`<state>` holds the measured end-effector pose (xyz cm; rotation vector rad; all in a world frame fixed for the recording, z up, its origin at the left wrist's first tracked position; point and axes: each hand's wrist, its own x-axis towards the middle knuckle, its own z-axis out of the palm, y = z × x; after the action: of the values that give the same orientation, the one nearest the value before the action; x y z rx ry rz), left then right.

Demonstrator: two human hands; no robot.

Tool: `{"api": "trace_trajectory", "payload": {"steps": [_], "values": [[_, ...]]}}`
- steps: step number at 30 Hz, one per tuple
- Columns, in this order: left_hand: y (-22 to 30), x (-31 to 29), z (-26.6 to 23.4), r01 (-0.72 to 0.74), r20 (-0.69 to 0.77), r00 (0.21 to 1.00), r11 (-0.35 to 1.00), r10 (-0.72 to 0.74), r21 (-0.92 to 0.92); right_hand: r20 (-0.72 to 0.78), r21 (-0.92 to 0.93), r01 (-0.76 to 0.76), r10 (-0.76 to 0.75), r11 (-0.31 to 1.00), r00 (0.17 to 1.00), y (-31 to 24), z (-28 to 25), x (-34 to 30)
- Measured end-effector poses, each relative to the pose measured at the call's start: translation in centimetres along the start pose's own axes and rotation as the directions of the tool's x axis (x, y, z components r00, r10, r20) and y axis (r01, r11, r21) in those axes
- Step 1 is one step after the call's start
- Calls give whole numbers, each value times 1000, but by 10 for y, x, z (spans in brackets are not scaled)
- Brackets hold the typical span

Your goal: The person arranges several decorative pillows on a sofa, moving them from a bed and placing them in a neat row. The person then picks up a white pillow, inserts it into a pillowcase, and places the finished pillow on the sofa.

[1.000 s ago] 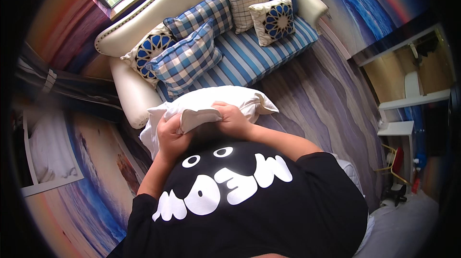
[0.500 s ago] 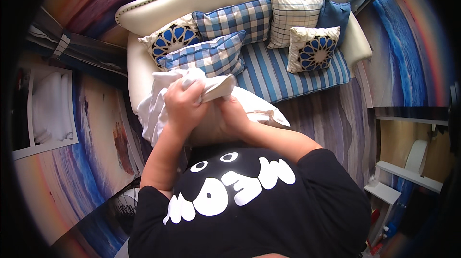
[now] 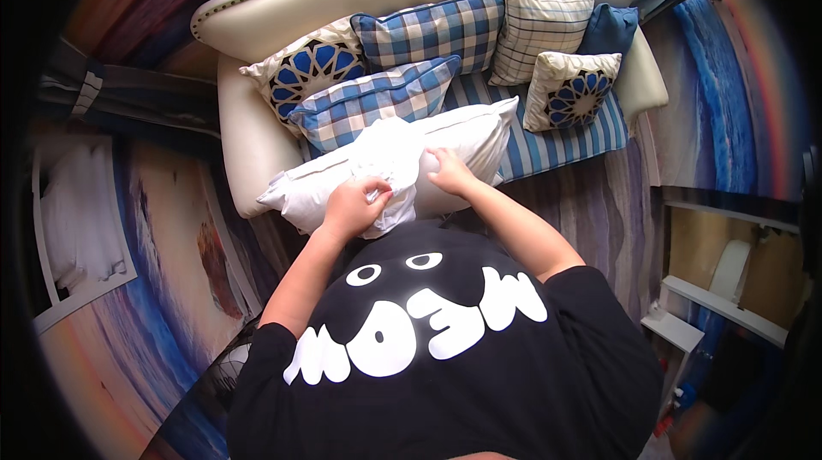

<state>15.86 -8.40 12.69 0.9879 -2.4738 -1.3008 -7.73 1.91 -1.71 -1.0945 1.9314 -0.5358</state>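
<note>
left fingers [image 3: 374, 184] pinch bunched white cloth [image 3: 384, 145] atop the white pillow [image 3: 318, 187] beneath them; right fingers [image 3: 443, 157] sit just beside the cloth, grip unclear. arranging it seems the step; next calls for spreading folds.

You are in what looks like a home's living room, given the cream, stud-trimmed sofa [image 3: 235, 135], the blue-and-white checked rectangular fabric cushion [image 3: 432, 32] along its back edge, and the dark tied-back fabric curtain [image 3: 145, 105] beyond its left edge.
</note>
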Motion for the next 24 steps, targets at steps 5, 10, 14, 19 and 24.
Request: {"api": "trace_trajectory", "payload": {"steps": [5,10,14,19,24], "values": [[-20,29,-33,-12,13,1000,980,14,-196,264,-61,92,-73,994,962,-45,30,29],[-12,42,-63,-174,100,966,890,237,-422,279,695,-293,129,656,952,-83,31,55],[7,59,-61,-396,102,903,900,418,-185,400,845,-410,102,343,911,-103,22,48],[30,73,-49,-558,184,811,829,556,-43,318,926,-346,178,154,931,-109,15,6],[49,67,-37,-526,292,720,769,630,-363,91,951,-162,263,262,960,-99,-8,-16]]}}
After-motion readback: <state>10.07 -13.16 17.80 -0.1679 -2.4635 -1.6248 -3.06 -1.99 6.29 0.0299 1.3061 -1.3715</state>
